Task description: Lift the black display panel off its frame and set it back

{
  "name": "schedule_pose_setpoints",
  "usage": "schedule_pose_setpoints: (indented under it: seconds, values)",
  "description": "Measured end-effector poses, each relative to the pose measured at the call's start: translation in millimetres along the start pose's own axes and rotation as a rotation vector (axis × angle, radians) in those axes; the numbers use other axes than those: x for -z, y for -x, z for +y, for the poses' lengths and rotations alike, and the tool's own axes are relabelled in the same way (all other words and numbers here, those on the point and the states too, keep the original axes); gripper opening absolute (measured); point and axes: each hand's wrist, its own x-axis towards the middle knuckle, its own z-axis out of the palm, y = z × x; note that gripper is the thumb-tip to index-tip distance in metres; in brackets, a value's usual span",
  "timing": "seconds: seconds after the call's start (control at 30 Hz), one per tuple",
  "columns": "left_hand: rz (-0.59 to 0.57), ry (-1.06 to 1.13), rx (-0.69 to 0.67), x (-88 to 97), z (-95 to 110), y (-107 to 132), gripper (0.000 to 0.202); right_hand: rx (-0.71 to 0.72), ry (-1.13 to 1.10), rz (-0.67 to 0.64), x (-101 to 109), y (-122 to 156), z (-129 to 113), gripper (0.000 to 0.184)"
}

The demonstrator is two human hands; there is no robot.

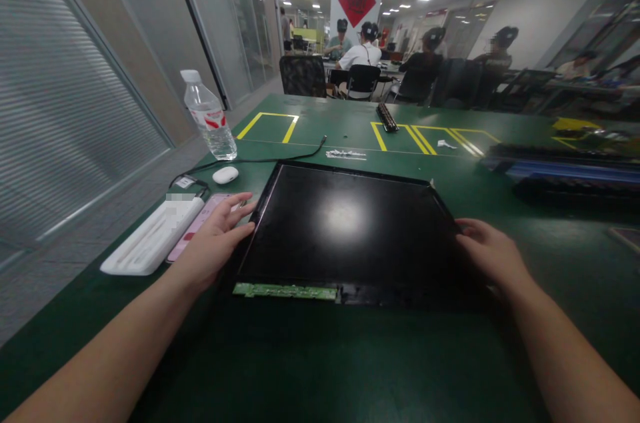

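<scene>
A black flat display panel (pixel 345 226) lies on the green table (pixel 350 356), with a narrow green circuit strip (pixel 285 290) along its near edge. My left hand (pixel 215 239) rests at the panel's left edge, fingers curled against it. My right hand (pixel 487 253) grips the panel's right edge, fingers wrapped round the side.
Left of the panel lie a white tray (pixel 153 236), a pink phone (pixel 197 226), a white earbud case (pixel 225 175), a black cable (pixel 280 157) and a water bottle (pixel 210 117). Keyboards (pixel 565 173) sit at right. Several people sit at desks (pixel 365 53) far behind.
</scene>
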Motion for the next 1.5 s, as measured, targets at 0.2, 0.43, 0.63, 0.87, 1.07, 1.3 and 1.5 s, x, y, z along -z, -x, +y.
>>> schedule_pose_setpoints:
  seconds: [0.2,0.43,0.63,0.87,1.07,1.3,1.5]
  values:
    - [0.047,0.132,0.149,-0.8,3.2,-3.0,0.047,0.014,-0.056,0.012,-1.7,0.3,0.7,0.056]
    - [-0.08,0.179,0.243,-2.8,-1.8,-2.2,0.091,0.02,-0.079,0.02,-3.8,-1.8,1.0,0.056]
    - [-0.212,0.213,0.232,0.5,-2.1,-1.4,0.109,0.009,-0.088,0.0,-4.6,-2.2,-0.2,0.055]
    - [-0.196,0.202,0.1,2.0,-8.1,-0.5,0.081,0.03,-0.119,-0.003,-8.2,-3.9,3.5,0.057]
    - [-0.184,0.181,0.021,3.8,-8.7,-2.8,0.077,0.009,-0.143,0.0,-8.6,-2.8,1.0,0.057]
    - [-0.121,0.141,-0.027,2.6,-1.8,3.4,0.081,0.008,-0.178,-0.006,-8.5,-2.0,0.7,0.055]
    - [-0.152,0.217,-0.047,-3.9,2.3,10.8,0.092,-0.046,-0.361,-0.005,-9.9,-3.6,3.5,0.059]
